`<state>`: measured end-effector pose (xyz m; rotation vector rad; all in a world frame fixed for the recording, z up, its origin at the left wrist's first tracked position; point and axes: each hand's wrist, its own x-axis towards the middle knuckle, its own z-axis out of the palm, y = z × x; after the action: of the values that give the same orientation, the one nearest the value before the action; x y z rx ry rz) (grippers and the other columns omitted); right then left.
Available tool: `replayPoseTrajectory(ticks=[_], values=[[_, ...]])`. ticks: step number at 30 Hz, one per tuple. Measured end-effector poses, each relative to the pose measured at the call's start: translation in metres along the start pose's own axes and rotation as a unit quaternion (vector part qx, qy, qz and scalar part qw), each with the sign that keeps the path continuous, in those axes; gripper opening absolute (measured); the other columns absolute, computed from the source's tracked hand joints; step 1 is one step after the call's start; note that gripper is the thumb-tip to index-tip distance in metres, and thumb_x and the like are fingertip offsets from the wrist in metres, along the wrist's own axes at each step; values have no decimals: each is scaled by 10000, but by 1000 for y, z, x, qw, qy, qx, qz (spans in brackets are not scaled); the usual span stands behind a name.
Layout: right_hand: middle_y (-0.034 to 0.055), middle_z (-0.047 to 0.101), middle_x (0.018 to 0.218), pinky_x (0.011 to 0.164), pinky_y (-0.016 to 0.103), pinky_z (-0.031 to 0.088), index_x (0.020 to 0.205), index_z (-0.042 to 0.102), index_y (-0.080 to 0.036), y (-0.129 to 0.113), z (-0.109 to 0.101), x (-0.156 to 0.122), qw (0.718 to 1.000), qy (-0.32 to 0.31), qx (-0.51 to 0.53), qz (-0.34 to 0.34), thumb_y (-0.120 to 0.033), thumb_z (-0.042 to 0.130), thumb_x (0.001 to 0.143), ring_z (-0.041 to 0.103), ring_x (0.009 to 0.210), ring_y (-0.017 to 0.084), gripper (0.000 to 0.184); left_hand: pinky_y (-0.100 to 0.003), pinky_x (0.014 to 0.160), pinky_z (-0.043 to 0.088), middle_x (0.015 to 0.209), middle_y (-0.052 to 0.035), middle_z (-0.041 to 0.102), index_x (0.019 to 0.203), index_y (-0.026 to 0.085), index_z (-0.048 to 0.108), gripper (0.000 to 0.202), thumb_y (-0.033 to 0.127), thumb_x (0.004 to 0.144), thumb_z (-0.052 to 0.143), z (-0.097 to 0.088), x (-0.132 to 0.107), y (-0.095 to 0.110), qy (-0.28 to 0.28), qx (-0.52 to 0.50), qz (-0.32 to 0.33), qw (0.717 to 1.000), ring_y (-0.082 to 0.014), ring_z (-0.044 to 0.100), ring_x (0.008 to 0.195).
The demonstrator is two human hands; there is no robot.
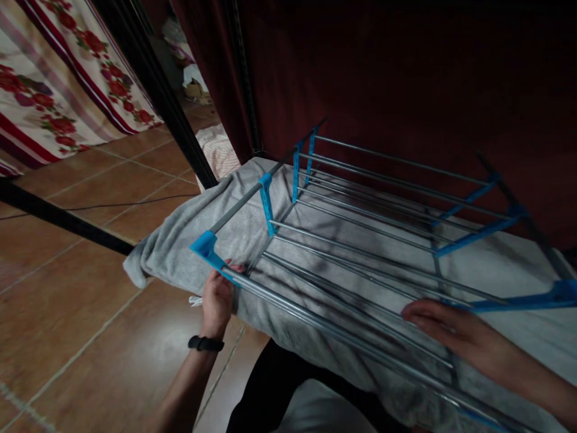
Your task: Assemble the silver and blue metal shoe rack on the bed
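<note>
A metal drying rack with grey rods and blue plastic joints lies flat on a surface covered by a grey cloth. My left hand is closed around the near rod beside the blue corner piece. A black band sits on that wrist. My right hand rests with fingers stretched flat on the rods near the front right, by a blue joint.
A dark red curtain hangs behind the rack. Brown floor tiles spread to the left, crossed by a black pole and a thin cable. A floral fabric hangs at top left. My dark-clothed legs are below.
</note>
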<state>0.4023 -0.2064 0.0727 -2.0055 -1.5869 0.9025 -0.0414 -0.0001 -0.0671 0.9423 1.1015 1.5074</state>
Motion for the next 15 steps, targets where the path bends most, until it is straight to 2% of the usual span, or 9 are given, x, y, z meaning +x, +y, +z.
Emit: replayPoseTrajectory(ticks=[2,3,6,8,10,13,15], values=[[75,704,1096,889,372,541,1068,730,-284,-12,26,35,994,-93,-48,-37,-489,490,924,658,1016,276,347,-455,1003,486,944,-85,716,1056,165,665,355,387,828,508,0,2,-8,20,22,-3,1000,-251,670,916],[82,695,1149,931,392,523,1113,723,-263,-16,41,47,987,-119,-96,-44,-429,465,925,650,1059,283,359,-448,997,490,947,-93,716,1028,158,675,356,407,846,497,0,2,-11,23,48,-2,999,-255,668,921],[147,529,1422,1087,466,418,1348,616,-175,-17,78,59,955,-181,-235,-32,-341,483,878,509,1300,337,517,-430,984,492,988,-104,717,985,153,704,389,448,890,469,-2,1,-17,-1,123,0,992,-267,657,969],[154,406,1512,1139,472,361,1445,515,-144,-15,90,59,942,-194,-274,-16,-361,467,894,392,1393,333,595,-418,974,494,1028,-105,717,952,153,720,409,467,897,464,-4,1,-18,-16,155,4,988,-271,651,991],[165,382,1526,1138,463,367,1474,469,-123,-12,94,61,937,-186,-295,-11,-358,409,927,383,1401,317,598,-406,971,490,1046,-103,716,917,155,729,408,480,886,483,-5,1,-18,-17,176,14,984,-271,646,1000],[207,441,1481,1096,452,421,1414,531,-93,-2,102,72,931,-177,-319,-7,-294,400,912,475,1334,325,557,-400,961,486,1017,-99,716,883,162,730,432,498,899,459,-4,2,-18,-11,174,22,984,-266,643,988],[192,544,1395,1057,436,464,1325,617,-132,10,115,81,941,-140,-307,-23,-255,427,877,549,1261,323,502,-400,952,487,994,-98,714,870,162,728,451,501,909,433,-1,2,-18,-12,168,14,986,-265,641,973]])
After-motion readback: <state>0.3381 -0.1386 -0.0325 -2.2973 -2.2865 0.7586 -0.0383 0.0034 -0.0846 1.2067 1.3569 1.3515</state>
